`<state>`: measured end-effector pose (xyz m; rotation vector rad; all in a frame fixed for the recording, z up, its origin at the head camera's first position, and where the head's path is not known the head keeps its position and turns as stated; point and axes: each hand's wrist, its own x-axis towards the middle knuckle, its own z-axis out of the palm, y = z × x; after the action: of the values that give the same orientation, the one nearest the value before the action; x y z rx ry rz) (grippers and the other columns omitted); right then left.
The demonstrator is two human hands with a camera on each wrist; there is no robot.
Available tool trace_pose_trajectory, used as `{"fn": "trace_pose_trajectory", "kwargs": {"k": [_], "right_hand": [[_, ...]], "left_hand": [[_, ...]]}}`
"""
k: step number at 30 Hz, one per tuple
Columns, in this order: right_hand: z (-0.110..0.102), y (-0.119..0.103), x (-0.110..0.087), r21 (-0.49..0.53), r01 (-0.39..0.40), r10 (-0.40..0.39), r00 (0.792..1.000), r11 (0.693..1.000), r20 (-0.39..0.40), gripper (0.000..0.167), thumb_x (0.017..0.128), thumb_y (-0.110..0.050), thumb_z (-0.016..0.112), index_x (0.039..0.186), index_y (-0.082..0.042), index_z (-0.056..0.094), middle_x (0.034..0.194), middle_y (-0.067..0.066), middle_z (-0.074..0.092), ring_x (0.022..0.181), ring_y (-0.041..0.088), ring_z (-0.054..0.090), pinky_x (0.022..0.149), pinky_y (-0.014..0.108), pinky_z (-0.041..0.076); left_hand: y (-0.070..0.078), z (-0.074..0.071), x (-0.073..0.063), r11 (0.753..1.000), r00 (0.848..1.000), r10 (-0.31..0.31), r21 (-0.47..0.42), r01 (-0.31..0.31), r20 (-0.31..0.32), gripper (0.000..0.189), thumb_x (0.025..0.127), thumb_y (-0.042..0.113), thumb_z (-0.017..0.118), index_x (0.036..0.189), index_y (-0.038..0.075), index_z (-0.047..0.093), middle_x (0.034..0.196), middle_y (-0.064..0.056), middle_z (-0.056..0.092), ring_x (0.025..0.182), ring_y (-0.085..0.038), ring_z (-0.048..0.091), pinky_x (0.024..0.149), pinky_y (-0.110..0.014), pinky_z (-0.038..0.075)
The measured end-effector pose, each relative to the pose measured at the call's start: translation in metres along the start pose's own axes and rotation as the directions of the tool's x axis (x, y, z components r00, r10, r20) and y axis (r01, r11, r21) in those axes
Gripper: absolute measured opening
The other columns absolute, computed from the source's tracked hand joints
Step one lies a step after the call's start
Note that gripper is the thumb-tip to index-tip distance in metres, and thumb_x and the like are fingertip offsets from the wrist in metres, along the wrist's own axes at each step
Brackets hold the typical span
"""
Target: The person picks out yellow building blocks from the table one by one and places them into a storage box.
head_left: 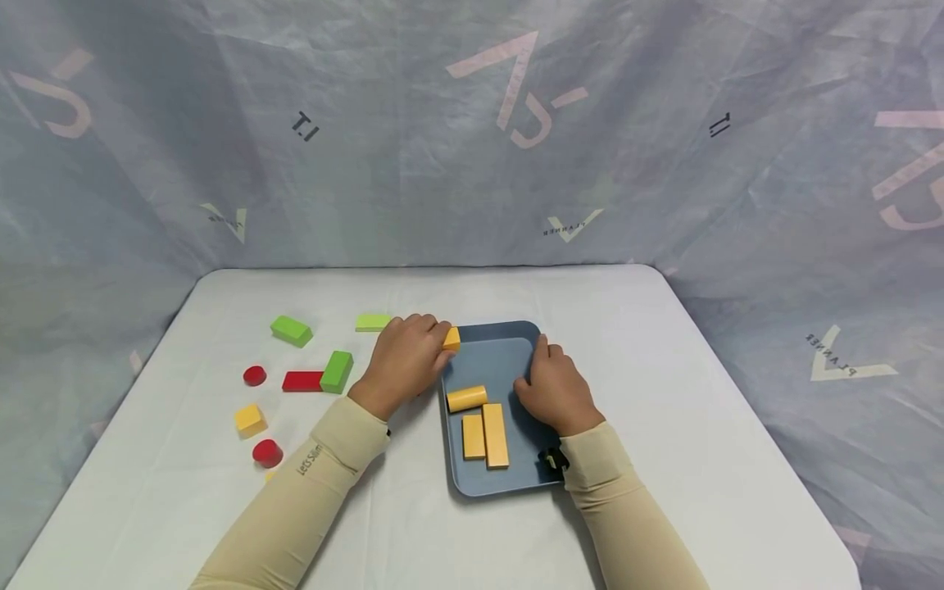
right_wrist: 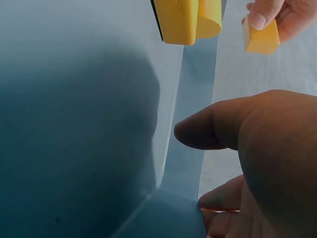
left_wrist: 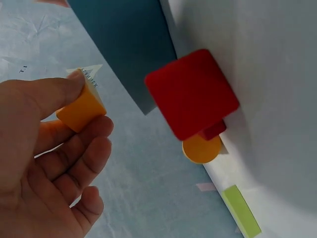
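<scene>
My left hand [head_left: 406, 360] pinches a yellow block [left_wrist: 81, 109] between thumb and fingers, held up at the left rim of a blue-grey tray [head_left: 483, 360]. At the opposite side, my right hand [head_left: 556, 389] grips the tray's right wall, thumb on the inner side and fingers outside. Inside the tray, towards the left, lie a yellow cylinder [head_left: 467, 399], a short yellow block [head_left: 474, 437] and a longer yellow block [head_left: 496, 437]. The right wrist view also catches the left hand's fingers [right_wrist: 267, 12] around the block.
Left of the tray lie green blocks [head_left: 291, 331] [head_left: 337, 372], a light green block [head_left: 371, 323], a flat red block [head_left: 301, 382], red round pieces [head_left: 254, 375] [head_left: 267, 453] and a yellow block [head_left: 251, 420]. The left sleeve partly covers another yellow piece. A grey curtain [head_left: 413, 164] hangs behind the table.
</scene>
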<state>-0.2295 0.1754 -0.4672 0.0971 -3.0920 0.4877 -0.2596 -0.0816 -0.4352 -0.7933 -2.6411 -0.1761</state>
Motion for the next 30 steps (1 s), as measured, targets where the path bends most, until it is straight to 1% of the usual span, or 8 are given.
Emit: {"fn": "trace_pose_trajectory", "kwargs": {"k": [3,7,11,16,21,25,30], "right_hand": [[0.000,0.000,0.000,-0.005,0.000,0.000,1.000,1.000,-0.005,0.082,0.096,-0.028,0.061,0.158,0.011,0.024,0.150,0.032,0.046,0.127,0.046,0.058,0.097,0.056,0.054],[0.000,-0.001,-0.001,-0.003,-0.001,0.001,1.000,1.000,-0.005,0.082,0.096,-0.028,0.061,0.158,0.011,0.024,0.150,0.032,0.046,0.127,0.045,0.058,0.097,0.056,0.054],[0.000,-0.001,-0.001,-0.002,0.001,-0.001,1.000,1.000,-0.004,0.082,0.096,-0.027,0.061,0.158,0.012,0.024,0.149,0.033,0.046,0.126,0.046,0.059,0.097,0.056,0.054],[-0.001,-0.001,-0.001,-0.005,0.002,-0.002,1.000,1.000,-0.001,0.082,0.095,-0.027,0.061,0.158,0.012,0.024,0.149,0.033,0.046,0.126,0.047,0.058,0.096,0.056,0.054],[-0.003,-0.002,-0.001,0.005,0.000,0.000,1.000,1.000,-0.001,0.082,0.096,-0.027,0.062,0.158,0.012,0.024,0.150,0.033,0.046,0.127,0.046,0.058,0.097,0.056,0.054],[-0.002,-0.001,-0.001,0.006,-0.002,0.002,1.000,1.000,0.001,0.082,0.096,-0.027,0.061,0.158,0.011,0.024,0.150,0.033,0.046,0.127,0.046,0.058,0.097,0.056,0.054],[0.000,0.000,0.000,-0.003,0.007,-0.007,1.000,1.000,-0.009,0.081,0.096,-0.027,0.061,0.157,0.013,0.025,0.148,0.033,0.047,0.126,0.047,0.059,0.095,0.057,0.054]], "left_hand": [[0.002,0.002,0.001,1.000,1.000,0.017,0.004,-0.017,-0.011,0.034,0.093,0.034,0.077,0.117,0.010,0.074,0.095,-0.003,0.070,0.082,-0.022,0.065,0.065,-0.037,0.046],[0.006,0.005,0.002,0.999,0.999,0.035,0.010,-0.035,0.000,0.032,0.092,0.036,0.077,0.112,0.011,0.075,0.091,-0.002,0.070,0.077,-0.021,0.061,0.065,-0.037,0.045],[0.009,0.008,0.003,0.999,0.999,0.043,0.022,-0.044,0.031,0.027,0.092,0.037,0.076,0.104,0.012,0.075,0.087,-0.002,0.070,0.073,-0.020,0.054,0.065,-0.037,0.044],[0.012,0.012,0.003,0.998,0.996,0.055,0.028,-0.057,0.071,0.024,0.092,0.037,0.076,0.097,0.014,0.076,0.083,0.000,0.067,0.070,-0.020,0.048,0.063,-0.035,0.039],[0.013,0.016,0.003,0.997,0.990,0.064,0.029,-0.068,0.125,0.022,0.092,0.037,0.076,0.094,0.015,0.077,0.079,0.002,0.064,0.068,-0.019,0.046,0.061,-0.034,0.034],[0.013,0.018,0.003,0.997,0.985,0.064,0.026,-0.069,0.160,0.023,0.091,0.038,0.076,0.094,0.015,0.077,0.079,0.002,0.064,0.067,-0.018,0.046,0.060,-0.033,0.034],[0.014,0.020,0.004,0.998,0.981,0.058,0.027,-0.064,0.183,0.024,0.091,0.037,0.076,0.096,0.014,0.078,0.080,0.002,0.065,0.068,-0.018,0.047,0.060,-0.033,0.036]]}}
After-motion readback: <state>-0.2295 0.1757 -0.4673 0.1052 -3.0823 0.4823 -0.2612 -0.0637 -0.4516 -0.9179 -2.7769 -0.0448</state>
